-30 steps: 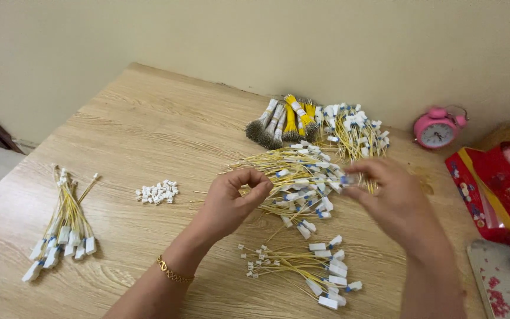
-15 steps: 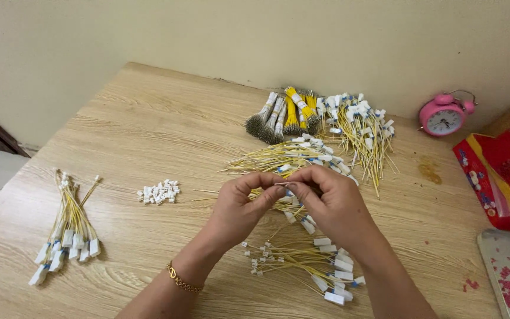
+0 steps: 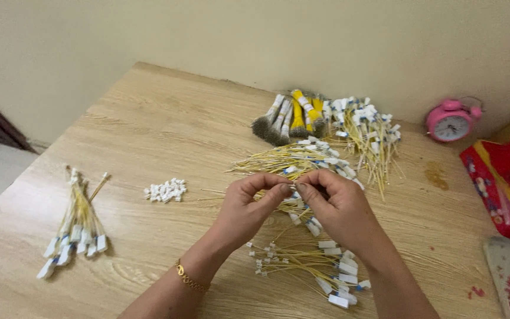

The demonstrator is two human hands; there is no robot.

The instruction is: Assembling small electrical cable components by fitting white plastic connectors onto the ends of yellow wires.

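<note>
My left hand (image 3: 249, 207) and my right hand (image 3: 337, 207) meet fingertip to fingertip above the wooden table (image 3: 160, 124), pinching a thin yellow wire with a small white connector (image 3: 290, 190) between them. A gold bracelet (image 3: 189, 277) circles my left wrist. Just behind my hands lies a loose pile of yellow wires with white tags (image 3: 302, 158). Below my hands lies another fan of yellow wires with white connectors (image 3: 311, 266).
A small heap of white connectors (image 3: 165, 190) lies left of my hands. A tied bundle of yellow wires (image 3: 78, 227) lies at far left. More bundles (image 3: 293, 115) and tagged wires (image 3: 370, 127) lie at the back. A pink alarm clock (image 3: 451, 121) and a red bag (image 3: 503, 177) stand right.
My right hand came in from the wire pile at right to meet my left hand. Both now pinch one wire together at the centre.
</note>
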